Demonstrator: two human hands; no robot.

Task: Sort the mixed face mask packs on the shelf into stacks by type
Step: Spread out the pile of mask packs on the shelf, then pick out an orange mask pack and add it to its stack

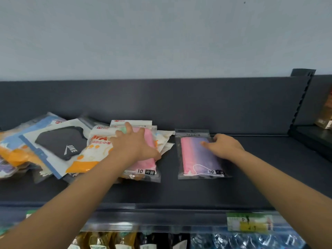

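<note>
Gradient pack (195, 159) lies apart under flat right hand (224, 148); spread left hand (133, 144) presses pile (97, 148).

One left hand (134, 145), one right hand (225, 146). One pink-and-purple pack (197, 159), one pink pack (145, 163), one black-mask pack (61, 141). Other piled packs (93, 153) overlap, uncountable.

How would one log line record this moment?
left hand: rests on clear pink mask pack atop mixed pile | right hand: rests on clear pink-purple mask pack, apart

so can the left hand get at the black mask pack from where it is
Probably yes: the black mask pack lies mostly uncovered on top of the pile, just beside the left hand, which only rests on the pink pack.
</note>
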